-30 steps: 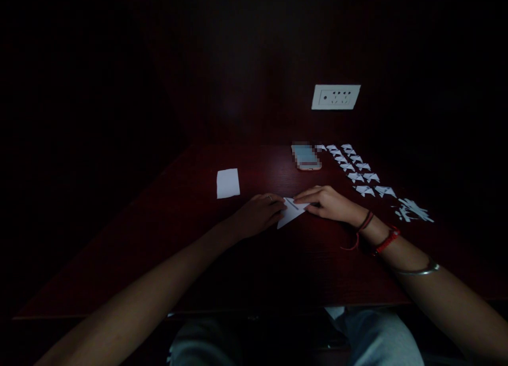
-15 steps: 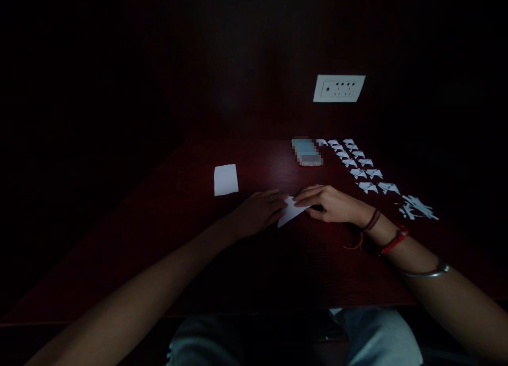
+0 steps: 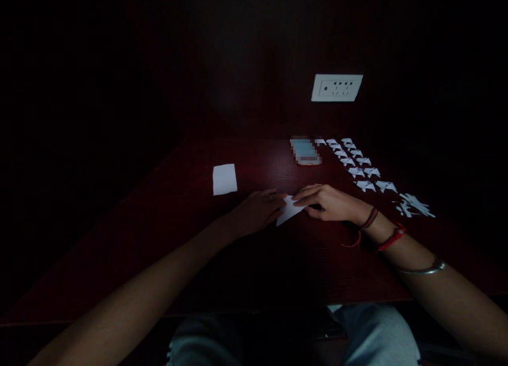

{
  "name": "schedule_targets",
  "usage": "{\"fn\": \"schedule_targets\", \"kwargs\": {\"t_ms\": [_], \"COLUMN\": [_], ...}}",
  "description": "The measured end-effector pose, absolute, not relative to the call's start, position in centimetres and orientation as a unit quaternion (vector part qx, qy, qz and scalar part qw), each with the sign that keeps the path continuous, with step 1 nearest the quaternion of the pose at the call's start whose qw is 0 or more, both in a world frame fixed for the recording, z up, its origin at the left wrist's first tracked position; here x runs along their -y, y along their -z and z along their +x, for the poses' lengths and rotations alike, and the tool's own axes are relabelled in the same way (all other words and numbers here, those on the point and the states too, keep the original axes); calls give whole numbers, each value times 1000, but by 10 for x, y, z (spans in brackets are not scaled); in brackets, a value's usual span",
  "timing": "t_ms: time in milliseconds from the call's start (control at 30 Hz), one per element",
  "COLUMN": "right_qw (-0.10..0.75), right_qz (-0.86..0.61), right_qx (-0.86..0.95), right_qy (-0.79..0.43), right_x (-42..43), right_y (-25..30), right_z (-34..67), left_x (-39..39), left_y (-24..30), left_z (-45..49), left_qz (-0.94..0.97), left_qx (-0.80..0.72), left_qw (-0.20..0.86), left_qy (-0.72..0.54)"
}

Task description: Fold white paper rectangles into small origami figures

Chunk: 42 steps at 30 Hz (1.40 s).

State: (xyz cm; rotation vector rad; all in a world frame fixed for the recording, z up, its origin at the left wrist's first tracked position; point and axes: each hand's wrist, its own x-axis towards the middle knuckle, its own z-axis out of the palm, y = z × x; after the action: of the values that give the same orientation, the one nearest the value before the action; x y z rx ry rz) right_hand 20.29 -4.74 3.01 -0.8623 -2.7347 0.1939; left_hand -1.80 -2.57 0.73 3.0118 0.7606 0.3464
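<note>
A white piece of paper (image 3: 289,210), folded to a triangular shape, lies on the dark red table between my hands. My left hand (image 3: 260,212) has its fingers on the paper's left side. From the other side, my right hand (image 3: 327,202) grips the paper's upper right part with bent fingers. Parts of the paper are hidden under the fingertips. Left of my left hand, a white square of paper (image 3: 225,179) rests flat on the table.
Two rows of folded white paper shapes (image 3: 365,185) stand at the right. Near them lie a pile of thin paper strips (image 3: 416,205) and a blurred phone-like object (image 3: 305,151). A socket panel (image 3: 337,88) is on the back wall. The table's front edge (image 3: 254,310) is above my legs.
The whole view has shifted slightly. My hands keep nearly the same hold on the folded paper, and the other things stay in place.
</note>
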Motion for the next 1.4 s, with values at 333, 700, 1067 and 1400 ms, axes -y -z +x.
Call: {"fn": "schedule_targets", "kwargs": {"t_ms": [333, 700, 1067, 1400], "right_qw": [134, 119, 97, 106], "right_qz": [-295, -327, -378, -380], "right_qx": [943, 934, 917, 918], "right_qy": [-72, -82, -83, -31], "right_x": [47, 52, 56, 50], "right_y": [-29, -34, -41, -37], "right_z": [203, 201, 215, 190], "left_x": [27, 31, 32, 32], "left_y": [-8, -11, -11, -8], "left_z": [-18, -11, -11, -10], "left_qz": [964, 958, 959, 961], "left_qx": [-243, -261, -260, -255], "left_qw": [-8, -46, -46, -47], "left_qy": [-106, -108, -102, -99]}}
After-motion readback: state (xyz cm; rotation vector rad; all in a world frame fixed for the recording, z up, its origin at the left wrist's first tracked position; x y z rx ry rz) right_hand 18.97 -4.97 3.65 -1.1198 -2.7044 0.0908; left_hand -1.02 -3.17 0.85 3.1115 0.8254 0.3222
